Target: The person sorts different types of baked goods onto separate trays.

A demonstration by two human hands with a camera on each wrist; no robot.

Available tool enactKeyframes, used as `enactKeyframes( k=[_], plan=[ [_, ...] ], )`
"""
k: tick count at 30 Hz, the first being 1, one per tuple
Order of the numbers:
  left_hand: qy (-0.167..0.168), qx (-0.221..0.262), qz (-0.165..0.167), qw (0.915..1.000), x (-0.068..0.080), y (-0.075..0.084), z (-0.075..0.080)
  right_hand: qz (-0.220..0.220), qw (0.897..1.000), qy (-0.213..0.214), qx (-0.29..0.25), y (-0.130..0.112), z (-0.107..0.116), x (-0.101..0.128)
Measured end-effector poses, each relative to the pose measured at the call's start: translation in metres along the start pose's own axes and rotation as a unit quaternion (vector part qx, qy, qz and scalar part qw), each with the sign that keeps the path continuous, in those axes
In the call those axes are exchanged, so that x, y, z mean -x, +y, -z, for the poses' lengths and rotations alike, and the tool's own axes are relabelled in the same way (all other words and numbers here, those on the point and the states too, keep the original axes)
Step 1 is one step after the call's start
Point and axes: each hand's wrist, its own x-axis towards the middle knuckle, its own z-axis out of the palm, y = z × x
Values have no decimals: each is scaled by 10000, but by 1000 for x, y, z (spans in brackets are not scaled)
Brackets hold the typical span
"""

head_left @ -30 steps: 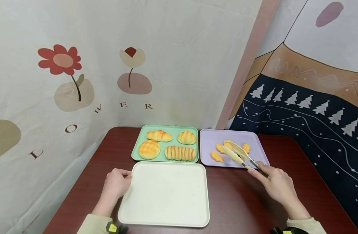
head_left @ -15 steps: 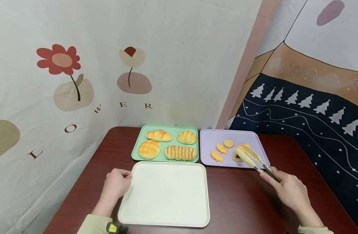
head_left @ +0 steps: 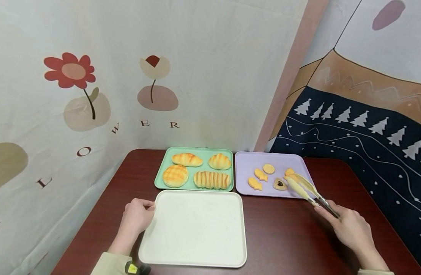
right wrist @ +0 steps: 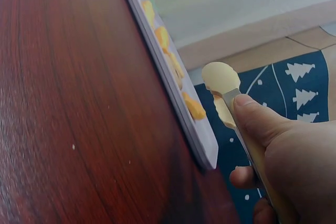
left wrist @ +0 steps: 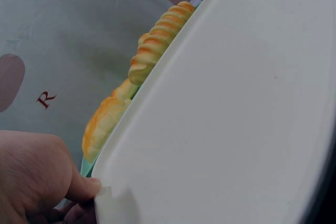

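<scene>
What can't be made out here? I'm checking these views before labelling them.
- Head view: the small orange biscuit on the lilac plastic tray is partly hidden by the cream-tipped metal tongs.
- Left wrist view: the white rectangular tray hides most of the mint-green tray; the left hand is cut off by the frame edge.
- Right wrist view: the right hand is cut off by the frame edge; the biscuits are blurred.

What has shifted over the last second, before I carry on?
The right hand drew the tongs rightward across the purple tray, uncovering the round biscuit and heart biscuit; tongs hold nothing. The left hand stayed gripping the white tray; breads unmoved.

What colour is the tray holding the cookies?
Pale purple tray; clearest in the head view.
</scene>
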Motion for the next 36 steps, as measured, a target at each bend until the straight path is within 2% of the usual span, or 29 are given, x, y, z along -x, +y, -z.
enactKeyframes(
  k=[12, 36],
  plan=[
    [53, -7, -23, 10000, 2, 0, -1, -278, 9988, -400, 101, 16, 3, -2],
    [76, -29, -63, 9999, 4, -1, 0, -385, 9978, -520, 144, 27, 4, -4]
  ],
)
